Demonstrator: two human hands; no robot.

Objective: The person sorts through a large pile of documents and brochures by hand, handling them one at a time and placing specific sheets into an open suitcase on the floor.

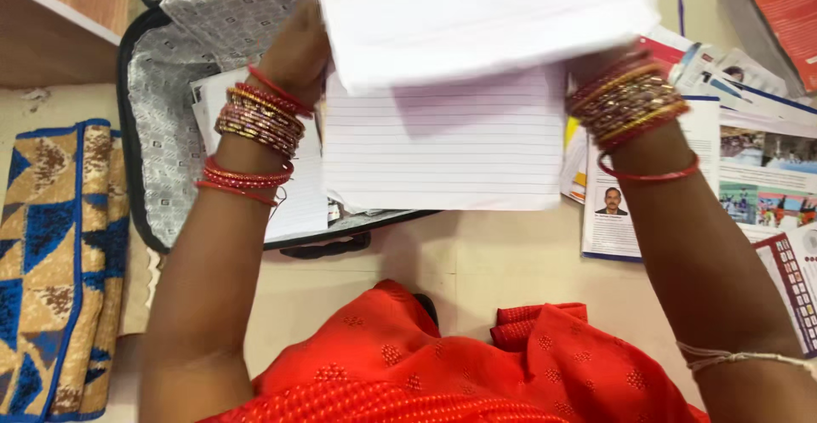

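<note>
Paper stack (477, 14) held up between both hands, over open suitcase (162, 108) on floor. Left hand (298, 53) grips stack's left edge from behind, fingers hidden. Right hand (596, 65) mostly tucked under right edge, grip can't be made out. Lined sheet (442, 146) hangs below stack. Magazines (749, 159) spread at right, patterned mat (59, 261) at left.

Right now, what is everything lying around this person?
stack of white ruled paper sheets: one, white, held up over the case
open black case with grey patterned lining: one, left centre, on the floor
printed leaflets and magazines: several, multicoloured, right
blue and tan patterned mat: one, far left
red dotted garment: one, bottom centre
red and gold bangles: many, both wrists
left hand: grips the stack's left edge
right hand: mostly hidden behind the stack
</note>
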